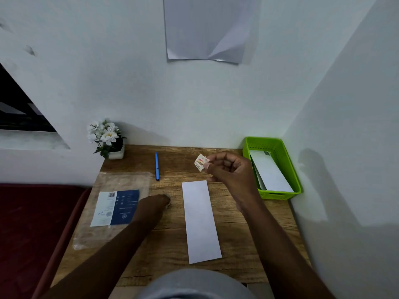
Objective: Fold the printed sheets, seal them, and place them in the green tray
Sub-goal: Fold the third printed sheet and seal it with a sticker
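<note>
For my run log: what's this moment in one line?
right hand pinches stamp | folded sheet on desk | green tray holds sheets

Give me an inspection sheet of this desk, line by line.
Surface: wooden table, against a white wall.
Job's things: folded white sheet lying flat at centre; green tray at right rear, white folded sheets already in it; small sticker held above the table.
Clutter: blue pen; clear plastic sleeve with a blue printed card; white flowers in a pot.
Grippers: right hand pinches the sticker; left hand rests on the table, fingers hidden.
Cables: nothing seen.
Surroundings: paper hanging on the wall; dark red seat at left.
</note>
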